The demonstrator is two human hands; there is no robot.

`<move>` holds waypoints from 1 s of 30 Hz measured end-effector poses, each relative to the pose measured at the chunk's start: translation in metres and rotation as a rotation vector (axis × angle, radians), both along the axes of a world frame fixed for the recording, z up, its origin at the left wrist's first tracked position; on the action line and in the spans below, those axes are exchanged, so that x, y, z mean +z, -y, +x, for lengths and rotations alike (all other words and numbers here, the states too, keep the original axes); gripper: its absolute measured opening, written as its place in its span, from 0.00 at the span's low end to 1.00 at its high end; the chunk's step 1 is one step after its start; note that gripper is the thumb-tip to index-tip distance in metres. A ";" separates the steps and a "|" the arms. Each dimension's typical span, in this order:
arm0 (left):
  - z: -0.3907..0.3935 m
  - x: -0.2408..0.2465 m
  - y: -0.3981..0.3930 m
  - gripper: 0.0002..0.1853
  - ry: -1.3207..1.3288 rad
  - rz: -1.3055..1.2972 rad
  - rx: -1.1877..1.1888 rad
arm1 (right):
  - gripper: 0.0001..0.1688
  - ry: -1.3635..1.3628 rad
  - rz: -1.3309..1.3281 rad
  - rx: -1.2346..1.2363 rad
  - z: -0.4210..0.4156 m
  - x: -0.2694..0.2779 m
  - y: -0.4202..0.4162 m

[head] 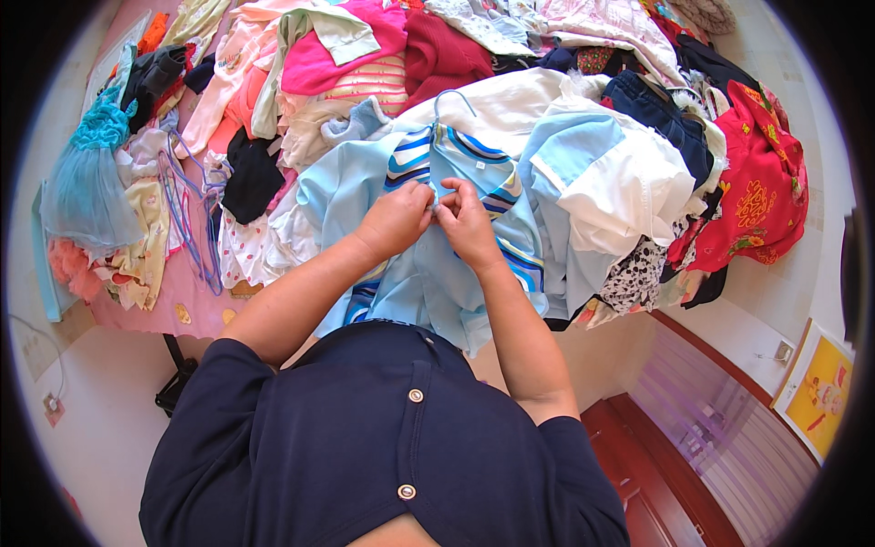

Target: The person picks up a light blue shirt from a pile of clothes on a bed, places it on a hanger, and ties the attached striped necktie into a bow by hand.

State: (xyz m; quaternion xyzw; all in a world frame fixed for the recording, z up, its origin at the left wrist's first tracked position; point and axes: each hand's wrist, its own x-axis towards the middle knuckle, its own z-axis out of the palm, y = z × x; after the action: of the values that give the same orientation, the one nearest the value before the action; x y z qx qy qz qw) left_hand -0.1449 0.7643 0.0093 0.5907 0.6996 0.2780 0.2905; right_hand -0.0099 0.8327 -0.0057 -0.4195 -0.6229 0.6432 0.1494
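Observation:
A light blue shirt [424, 273] with a striped collar and trim lies at the near edge of the pile. The hook of a blue clothes hanger [454, 96] sticks out above its collar. My left hand [403, 212] and my right hand [465, 215] meet at the shirt's front just below the collar, each pinching the fabric edge with thumb and finger. The fingertips hide what exactly is between them. Part of the hanger is hidden inside the shirt.
Several blue and purple hangers [188, 212] lie on the pink cover [137, 308] at the left, near a turquoise dress [96, 171]. Heaped garments spread behind the shirt, with white and light blue clothing [615, 171] and a red patterned garment [759, 191] at the right.

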 end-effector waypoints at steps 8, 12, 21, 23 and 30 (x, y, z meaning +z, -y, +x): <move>0.004 -0.002 -0.002 0.07 -0.084 0.061 -0.057 | 0.18 -0.052 -0.141 -0.040 0.004 0.000 0.001; 0.003 -0.007 0.001 0.07 -0.180 0.022 -0.123 | 0.17 -0.132 -0.218 -0.081 0.006 -0.004 0.003; -0.012 -0.027 0.005 0.10 0.413 -0.159 0.258 | 0.16 0.001 0.118 -0.217 0.006 -0.006 0.005; -0.011 -0.031 0.024 0.10 0.374 -0.223 0.237 | 0.14 0.071 0.308 -0.209 0.018 0.000 0.012; 0.024 -0.057 0.077 0.22 0.041 -0.258 0.174 | 0.08 0.205 0.123 0.060 0.036 -0.001 0.079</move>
State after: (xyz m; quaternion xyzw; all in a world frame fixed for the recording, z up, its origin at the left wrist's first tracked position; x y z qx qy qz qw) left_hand -0.1206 0.6878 -0.0480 0.4799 0.7719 0.2218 0.3530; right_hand 0.0264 0.7536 -0.0063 -0.4542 -0.6853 0.5619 0.0911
